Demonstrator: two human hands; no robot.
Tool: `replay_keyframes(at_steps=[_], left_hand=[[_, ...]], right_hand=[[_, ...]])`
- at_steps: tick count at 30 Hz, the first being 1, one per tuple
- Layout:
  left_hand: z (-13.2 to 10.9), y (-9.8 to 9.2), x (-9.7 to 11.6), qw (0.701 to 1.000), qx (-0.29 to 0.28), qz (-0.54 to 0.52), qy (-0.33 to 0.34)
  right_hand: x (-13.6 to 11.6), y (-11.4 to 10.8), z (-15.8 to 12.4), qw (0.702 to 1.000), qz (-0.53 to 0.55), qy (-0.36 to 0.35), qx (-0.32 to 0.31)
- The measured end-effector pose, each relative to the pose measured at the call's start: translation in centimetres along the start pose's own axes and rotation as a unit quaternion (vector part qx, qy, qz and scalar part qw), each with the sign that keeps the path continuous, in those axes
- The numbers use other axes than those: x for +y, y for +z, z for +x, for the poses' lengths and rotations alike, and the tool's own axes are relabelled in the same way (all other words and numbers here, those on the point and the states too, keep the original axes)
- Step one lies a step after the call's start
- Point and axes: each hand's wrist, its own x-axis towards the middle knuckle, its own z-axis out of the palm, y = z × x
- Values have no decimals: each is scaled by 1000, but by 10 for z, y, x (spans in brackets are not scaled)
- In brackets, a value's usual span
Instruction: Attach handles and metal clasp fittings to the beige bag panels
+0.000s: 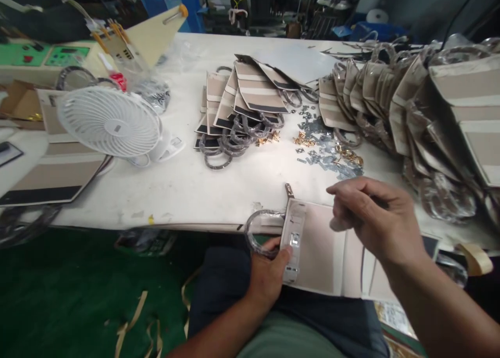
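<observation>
A beige bag (324, 251) lies across my lap at the table's near edge, its plastic-wrapped handle (258, 233) sticking out to the left. My left hand (269, 272) grips the bag's top edge, thumb pressed beside a small metal clasp (295, 239). My right hand (371, 215) hovers just above the bag's middle, fingers curled together as in a pinch; what they hold, if anything, is too small to make out.
A pile of small metal fittings (324, 150) lies on the white table (187, 186) beyond the bag. Flat bags are fanned out at centre (250, 95) and stacked at right (429, 103). A white fan (109, 121) stands at left.
</observation>
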Motion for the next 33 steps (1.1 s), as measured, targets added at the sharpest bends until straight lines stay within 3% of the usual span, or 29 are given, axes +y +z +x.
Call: replay_keyframes(at_steps=[4,9,17,25,30,33], left_hand=[[1,-1,-5,1000,-1,-6,-29],[2,3,-7,999,19,-17,-34],[4,11,-16,995,46,-57,-73],[9,22,-6,993,72,-71,-63],[8,24,0,995,68,-56,-51],[6,25,2,995,65,-64,-38]], right_hand=[[23,27,-18,971,227,75,12],[39,37,-20,942,318,64,85],[45,41,-23,940,326,16,104],[53,41,-23,939,320,-11,126],[54,52,-36,977,185,-99,45],[51,53,-31,989,119,-78,-37]])
